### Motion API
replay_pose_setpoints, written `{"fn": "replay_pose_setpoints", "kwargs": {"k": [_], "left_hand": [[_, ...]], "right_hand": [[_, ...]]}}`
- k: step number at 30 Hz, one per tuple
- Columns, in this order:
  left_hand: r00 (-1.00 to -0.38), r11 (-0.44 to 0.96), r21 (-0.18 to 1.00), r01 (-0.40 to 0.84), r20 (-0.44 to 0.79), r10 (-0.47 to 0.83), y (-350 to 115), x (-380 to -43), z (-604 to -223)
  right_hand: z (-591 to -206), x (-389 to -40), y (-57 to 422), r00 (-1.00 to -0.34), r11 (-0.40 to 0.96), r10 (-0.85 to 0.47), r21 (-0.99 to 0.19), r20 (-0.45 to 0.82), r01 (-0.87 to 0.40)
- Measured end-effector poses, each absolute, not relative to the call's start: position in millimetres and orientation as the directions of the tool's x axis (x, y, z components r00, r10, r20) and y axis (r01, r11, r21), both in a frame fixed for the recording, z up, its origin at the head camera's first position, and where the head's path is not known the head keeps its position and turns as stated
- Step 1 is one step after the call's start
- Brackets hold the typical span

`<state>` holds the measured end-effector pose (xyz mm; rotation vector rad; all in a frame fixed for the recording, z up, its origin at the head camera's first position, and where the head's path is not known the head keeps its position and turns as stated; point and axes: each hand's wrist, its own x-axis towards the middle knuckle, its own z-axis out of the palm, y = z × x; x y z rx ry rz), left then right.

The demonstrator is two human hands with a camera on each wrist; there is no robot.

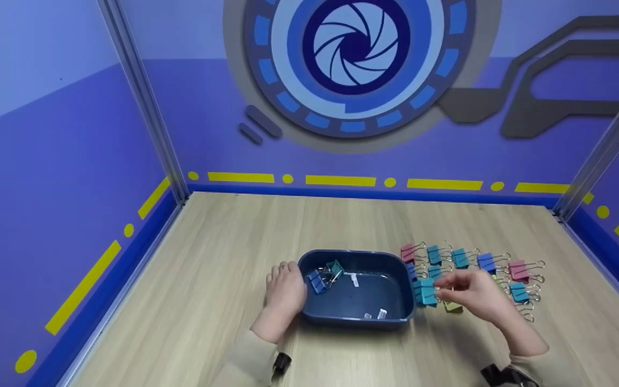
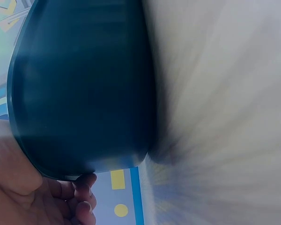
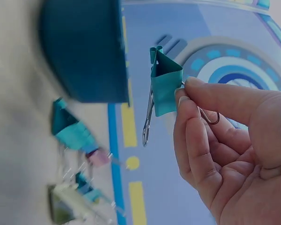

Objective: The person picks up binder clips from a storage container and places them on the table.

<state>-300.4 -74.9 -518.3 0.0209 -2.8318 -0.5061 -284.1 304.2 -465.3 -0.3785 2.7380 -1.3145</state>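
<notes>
Between thumb and fingertips, my right hand (image 1: 473,293) pinches a teal binder clip (image 3: 167,89) by one wire handle. In the head view this clip hangs just beyond the right rim of a dark blue plastic bin (image 1: 336,321). At the bin's left end, my left hand (image 1: 286,287) grips the rim; the left wrist view shows curled fingers (image 2: 85,197) against the outer wall, with the thumb's tip hidden. Inside the bin lie a blue binder clip (image 1: 317,281) and a green binder clip (image 1: 335,269).
Several binder clips stand in rows right of the bin, among them a red clip (image 1: 408,252), a blue clip (image 1: 486,262), a pink clip (image 1: 518,271) and a yellow clip (image 1: 453,307) partly under my right hand. Small white scraps (image 1: 382,314) lie on the bin's floor. Blue panels enclose the wooden table (image 1: 207,242).
</notes>
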Motion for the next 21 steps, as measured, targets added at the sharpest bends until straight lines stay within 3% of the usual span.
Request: {"fn": "replay_pose_setpoints", "kwargs": {"k": [6,11,21], "left_hand": [[-0.965,0.936,0.351,0.033,0.253,-0.061,-75.8,-300.3,-518.0],[-0.965,0.934,0.356,0.03,0.253,-0.066,-76.2,-301.2,-518.2],[-0.969,0.937,0.348,0.028,0.239,-0.06,-76.5,-300.7,-519.1]], "right_hand": [[-485.0,-278.7,309.7,-0.96,0.568,-0.277,-0.811,-0.03,-0.139],[-506.3,-278.6,304.2,-0.945,0.6,-0.325,-0.781,-0.04,-0.174],[-520.1,-280.7,297.2,-0.964,0.682,-0.258,-0.72,-0.073,-0.128]]}}
